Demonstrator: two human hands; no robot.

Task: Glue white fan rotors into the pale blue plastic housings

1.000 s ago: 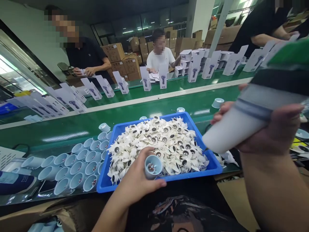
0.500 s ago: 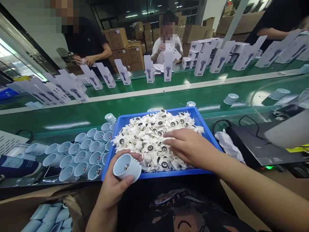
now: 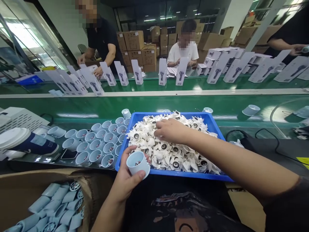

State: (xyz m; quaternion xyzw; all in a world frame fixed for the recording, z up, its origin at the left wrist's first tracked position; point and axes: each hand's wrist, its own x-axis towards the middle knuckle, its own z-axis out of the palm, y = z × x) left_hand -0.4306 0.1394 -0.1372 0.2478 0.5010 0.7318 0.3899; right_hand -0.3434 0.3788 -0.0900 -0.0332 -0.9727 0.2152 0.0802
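My left hand [image 3: 125,180] is wrapped round a pale blue cylindrical housing [image 3: 138,163], its open end facing up, just in front of the near left corner of a blue tray [image 3: 212,124]. The tray is heaped with white fan impellers [image 3: 169,151]. My right hand [image 3: 170,130] reaches across the heap from the right, fingers curled down onto the impellers near the tray's left middle; whether it has hold of one is hidden.
Left of the tray, several pale blue housings [image 3: 96,145] stand in rows on the bench. A cardboard box [image 3: 58,206] at lower left holds more. A green conveyor [image 3: 169,103] runs behind, with white product boxes [image 3: 163,71] and other people at work beyond. Cables and a dark device lie at right.
A second ago my right hand held a large white bottle at the right; it let that go and moved left into the impeller heap. The view has swung left.
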